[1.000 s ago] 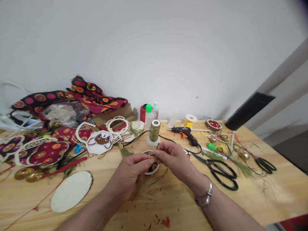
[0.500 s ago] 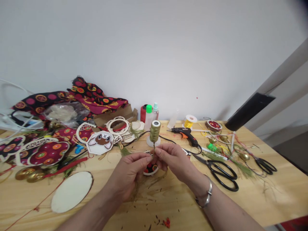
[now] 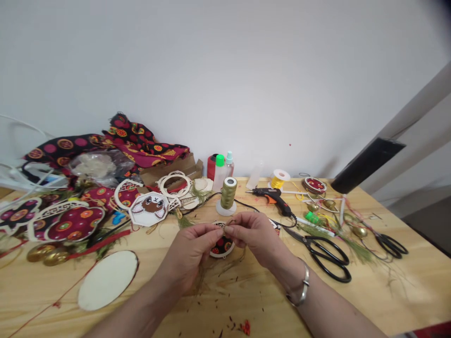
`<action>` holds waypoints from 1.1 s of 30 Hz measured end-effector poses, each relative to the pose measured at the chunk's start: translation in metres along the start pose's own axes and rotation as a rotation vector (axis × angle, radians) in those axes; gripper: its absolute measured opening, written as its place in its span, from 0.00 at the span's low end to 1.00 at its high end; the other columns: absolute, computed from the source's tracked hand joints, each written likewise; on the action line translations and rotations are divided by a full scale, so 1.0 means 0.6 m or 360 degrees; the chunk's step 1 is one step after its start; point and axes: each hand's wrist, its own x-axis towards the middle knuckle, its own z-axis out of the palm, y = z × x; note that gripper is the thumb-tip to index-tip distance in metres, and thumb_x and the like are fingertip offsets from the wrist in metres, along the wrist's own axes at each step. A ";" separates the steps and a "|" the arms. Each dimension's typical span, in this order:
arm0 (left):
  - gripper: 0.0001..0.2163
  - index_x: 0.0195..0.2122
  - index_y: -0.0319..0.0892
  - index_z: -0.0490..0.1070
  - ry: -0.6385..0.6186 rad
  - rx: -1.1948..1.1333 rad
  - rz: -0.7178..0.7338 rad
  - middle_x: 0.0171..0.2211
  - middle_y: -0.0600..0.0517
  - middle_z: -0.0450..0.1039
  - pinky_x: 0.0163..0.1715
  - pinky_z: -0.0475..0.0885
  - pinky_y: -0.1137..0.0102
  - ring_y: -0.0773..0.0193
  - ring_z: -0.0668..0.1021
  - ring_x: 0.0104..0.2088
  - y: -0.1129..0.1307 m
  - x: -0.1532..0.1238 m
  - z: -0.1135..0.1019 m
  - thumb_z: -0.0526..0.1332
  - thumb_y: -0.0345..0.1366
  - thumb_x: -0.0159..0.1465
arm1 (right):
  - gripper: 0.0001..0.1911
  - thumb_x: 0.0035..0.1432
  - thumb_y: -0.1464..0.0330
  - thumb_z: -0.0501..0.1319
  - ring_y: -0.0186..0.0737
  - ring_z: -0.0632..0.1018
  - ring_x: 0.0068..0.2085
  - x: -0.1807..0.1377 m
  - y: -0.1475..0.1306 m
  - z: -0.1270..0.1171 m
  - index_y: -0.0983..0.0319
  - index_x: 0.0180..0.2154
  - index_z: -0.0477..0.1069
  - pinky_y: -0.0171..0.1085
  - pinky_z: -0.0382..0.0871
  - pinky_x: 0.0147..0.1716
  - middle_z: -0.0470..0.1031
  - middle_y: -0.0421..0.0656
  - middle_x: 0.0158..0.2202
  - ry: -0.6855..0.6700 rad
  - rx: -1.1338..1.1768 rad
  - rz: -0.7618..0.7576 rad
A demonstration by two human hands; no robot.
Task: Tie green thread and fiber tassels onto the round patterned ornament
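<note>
My left hand (image 3: 195,246) and my right hand (image 3: 254,237) meet at the middle, fingertips pinched together on a thin olive thread (image 3: 230,222). Loose olive strands hang beneath both hands, and the fingers partly hide the thread. Just behind and below them lies a round ornament (image 3: 223,249) with dark floral fabric and a pale wooden rim. A spool of olive thread (image 3: 229,193) stands upright beyond my fingertips. To the right of my right hand rest large black-handled scissors (image 3: 329,258).
A glue gun (image 3: 271,195) lies behind my right hand, near a yellow cord spool (image 3: 279,178). Patterned fabric (image 3: 141,141), wooden frames (image 3: 175,184) and a sheep-face panel (image 3: 150,209) crowd the left. A pale oval disc (image 3: 108,280) lies front left; a black cylinder (image 3: 368,164) juts in at right.
My right fingertips have dipped slightly and drawn closer to the left ones, still pinching the thread. The upright spool now shows fully above them. The view has shifted slightly.
</note>
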 end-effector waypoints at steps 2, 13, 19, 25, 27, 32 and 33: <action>0.06 0.25 0.36 0.77 0.0001 0.0011 -0.0010 0.24 0.48 0.78 0.29 0.69 0.71 0.64 0.76 0.25 0.001 0.001 0.002 0.69 0.34 0.48 | 0.11 0.39 0.66 0.67 0.25 0.62 0.18 0.000 0.000 -0.001 0.66 0.21 0.69 0.29 0.53 0.18 0.66 0.35 0.15 -0.0013 -0.0037 -0.0024; 0.09 0.29 0.38 0.77 -0.0018 0.0233 0.0054 0.15 0.55 0.67 0.16 0.54 0.79 0.74 0.65 0.17 0.011 -0.004 0.000 0.64 0.39 0.53 | 0.08 0.46 0.69 0.62 0.26 0.59 0.19 -0.004 -0.009 -0.004 0.65 0.20 0.66 0.29 0.52 0.19 0.61 0.33 0.16 0.0026 -0.0298 -0.0125; 0.11 0.31 0.37 0.78 0.0019 0.0256 0.0028 0.20 0.51 0.72 0.13 0.46 0.79 0.78 0.56 0.14 0.018 -0.005 0.001 0.65 0.40 0.51 | 0.07 0.48 0.70 0.61 0.30 0.66 0.24 0.000 -0.004 -0.006 0.64 0.22 0.66 0.31 0.59 0.25 0.67 0.37 0.20 0.0010 -0.0367 -0.0176; 0.12 0.34 0.40 0.78 0.0140 0.0441 0.0165 0.19 0.55 0.71 0.15 0.57 0.78 0.72 0.67 0.18 0.022 -0.001 -0.001 0.66 0.40 0.51 | 0.07 0.47 0.69 0.60 0.28 0.61 0.22 -0.002 -0.006 -0.007 0.64 0.21 0.66 0.29 0.55 0.21 0.63 0.35 0.19 0.0075 -0.0452 -0.0231; 0.11 0.34 0.41 0.78 0.0134 0.0492 0.0224 0.31 0.51 0.77 0.23 0.67 0.75 0.66 0.75 0.27 0.022 -0.001 -0.002 0.66 0.39 0.51 | 0.07 0.47 0.69 0.60 0.28 0.61 0.22 -0.003 -0.009 -0.006 0.64 0.21 0.66 0.29 0.55 0.21 0.63 0.36 0.19 0.0074 -0.0440 -0.0229; 0.13 0.39 0.44 0.76 -0.0099 0.0526 0.0170 0.36 0.52 0.79 0.36 0.70 0.72 0.63 0.77 0.35 0.022 -0.003 0.001 0.67 0.37 0.52 | 0.06 0.47 0.70 0.60 0.29 0.63 0.23 -0.004 -0.010 -0.006 0.64 0.21 0.66 0.30 0.57 0.23 0.65 0.36 0.20 0.0084 -0.0466 -0.0231; 0.14 0.40 0.44 0.75 -0.0142 0.0517 0.0163 0.35 0.52 0.79 0.36 0.70 0.72 0.64 0.78 0.34 0.022 -0.004 0.002 0.67 0.36 0.52 | 0.06 0.46 0.71 0.60 0.29 0.63 0.23 -0.003 -0.010 -0.006 0.64 0.21 0.66 0.30 0.57 0.23 0.66 0.36 0.20 0.0086 -0.0470 -0.0234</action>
